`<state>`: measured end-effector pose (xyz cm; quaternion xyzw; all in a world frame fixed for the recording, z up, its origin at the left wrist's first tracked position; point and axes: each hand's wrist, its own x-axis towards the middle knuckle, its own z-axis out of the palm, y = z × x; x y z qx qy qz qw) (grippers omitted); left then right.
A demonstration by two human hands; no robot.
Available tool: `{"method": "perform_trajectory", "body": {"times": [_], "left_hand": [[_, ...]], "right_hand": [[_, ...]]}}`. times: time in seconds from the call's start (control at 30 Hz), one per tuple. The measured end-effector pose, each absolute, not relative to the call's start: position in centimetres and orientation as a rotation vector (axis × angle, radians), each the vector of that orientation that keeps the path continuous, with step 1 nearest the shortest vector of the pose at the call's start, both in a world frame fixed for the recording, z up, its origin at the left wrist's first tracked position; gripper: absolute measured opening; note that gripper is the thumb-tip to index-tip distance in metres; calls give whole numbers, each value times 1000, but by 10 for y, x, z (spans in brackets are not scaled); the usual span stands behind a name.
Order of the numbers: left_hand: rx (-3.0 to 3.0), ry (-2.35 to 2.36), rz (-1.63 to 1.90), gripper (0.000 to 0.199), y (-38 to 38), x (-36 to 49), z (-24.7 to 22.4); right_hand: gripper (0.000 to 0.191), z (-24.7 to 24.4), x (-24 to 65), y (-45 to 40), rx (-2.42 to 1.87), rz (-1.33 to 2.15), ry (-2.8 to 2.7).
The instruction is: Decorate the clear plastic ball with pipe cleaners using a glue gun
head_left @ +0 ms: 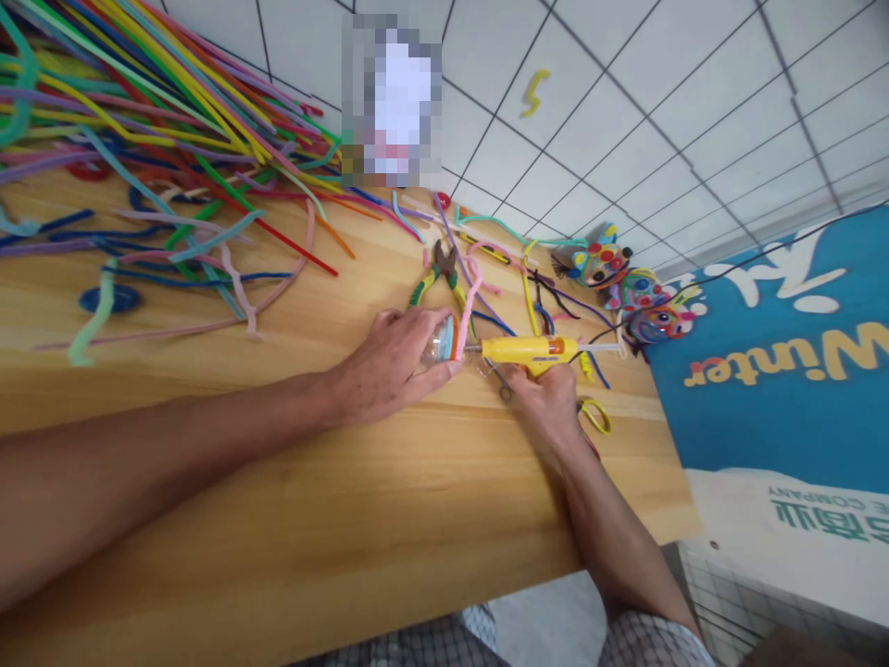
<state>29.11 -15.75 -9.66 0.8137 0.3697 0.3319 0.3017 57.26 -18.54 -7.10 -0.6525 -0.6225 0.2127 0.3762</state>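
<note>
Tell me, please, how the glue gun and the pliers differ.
The glue gun is gripped in the right hand; the pliers lie on the table. The glue gun's body is mostly yellow; the pliers have green-and-yellow handles. Both show yellow.

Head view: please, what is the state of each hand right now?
Left hand: closed, holding a clear piece with blue and orange bands.
Right hand: closed around the yellow glue gun.

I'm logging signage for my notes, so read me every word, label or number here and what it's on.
"Winter": blue panel.
"E COMPANY", cut off at the edge: white panel.
"商业", partial green characters: same panel.
White lettering above "Winter": unreadable.
Yellow glue gun: label too small to read.
</note>
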Motion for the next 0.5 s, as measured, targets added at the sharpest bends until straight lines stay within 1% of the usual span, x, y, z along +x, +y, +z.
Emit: {"method": "perform_trajectory", "body": {"times": [0.2, 0.37, 0.5], "left_hand": [[2202, 994, 944, 50, -157, 291, -93], [2245, 975, 940, 58, -156, 290, -90], [2311, 943, 885, 59, -156, 290, -87]], "right_hand": [[15, -68, 570, -187, -1675, 551, -1607], [19, -65, 568, -189, -1687, 586, -1601], [17, -65, 567, -190, -1671, 602, -1589]]}}
